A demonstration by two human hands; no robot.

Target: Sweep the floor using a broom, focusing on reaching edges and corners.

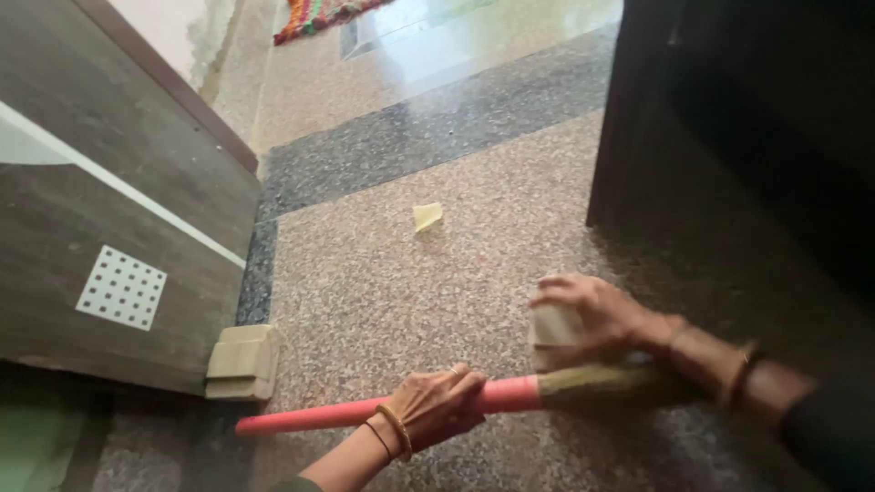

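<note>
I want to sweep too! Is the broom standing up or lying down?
Lying down. The broom runs sideways just above the speckled floor, its pink handle gripped by the left hand, bristles toward the right hand.

A square white label (pixel 121 287) with a grid of dark dots sits on the grey-brown panel (pixel 137 146).

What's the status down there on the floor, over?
Left hand gripping pink broom handle. Right hand on pale block beside broom bristles. Paper scrap lies apart on floor.
</note>
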